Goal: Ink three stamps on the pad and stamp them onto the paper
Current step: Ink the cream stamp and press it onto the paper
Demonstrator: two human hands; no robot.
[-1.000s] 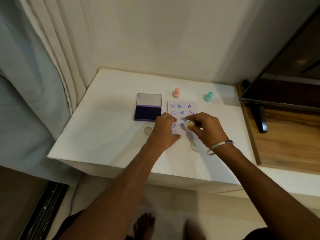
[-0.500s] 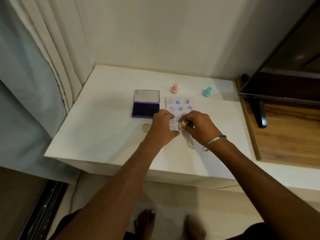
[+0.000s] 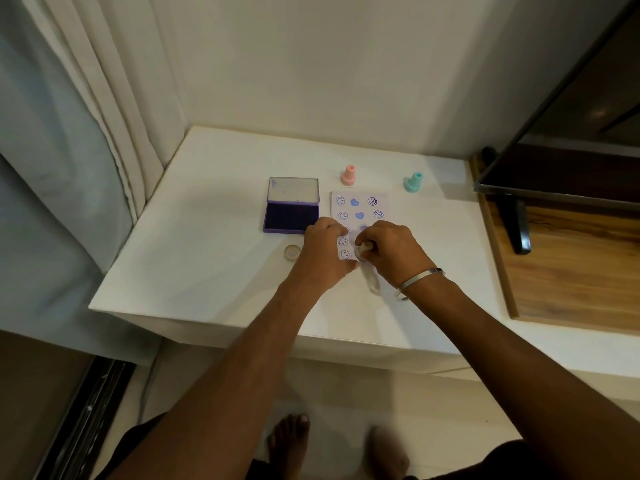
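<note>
Far left on the white table [image 3: 194, 237], a small round clear cap [image 3: 292, 252] lies alone near the front edge. Behind it the purple ink pad [image 3: 291, 216] sits open, lid [image 3: 293, 190] folded back flat, dark inked face up. Left hand [image 3: 323, 252] comes next: knuckles up, fingers curled down onto the left edge of the paper [image 3: 360, 211], pressing it to the table; it grips nothing, and whether the fingertips are bent under cannot be told. The paper lies just right of the pad, upper part showing rows of purple prints, smiley faces on the left and right columns, filled hearts in the middle; two more smileys show between the hands. Pink stamp [image 3: 348, 175] stands upright just behind the paper's top left corner. Right hand [image 3: 389, 252] has fingers curled round a pale cream stamp [image 3: 364, 248], pinching it low over the paper's lower middle; the stamp face and whether it touches the sheet are hidden. A metal bangle [image 3: 417, 280] rings the right wrist. Teal stamp [image 3: 413, 182] stands upright behind the paper's right side, apart from it.
</note>
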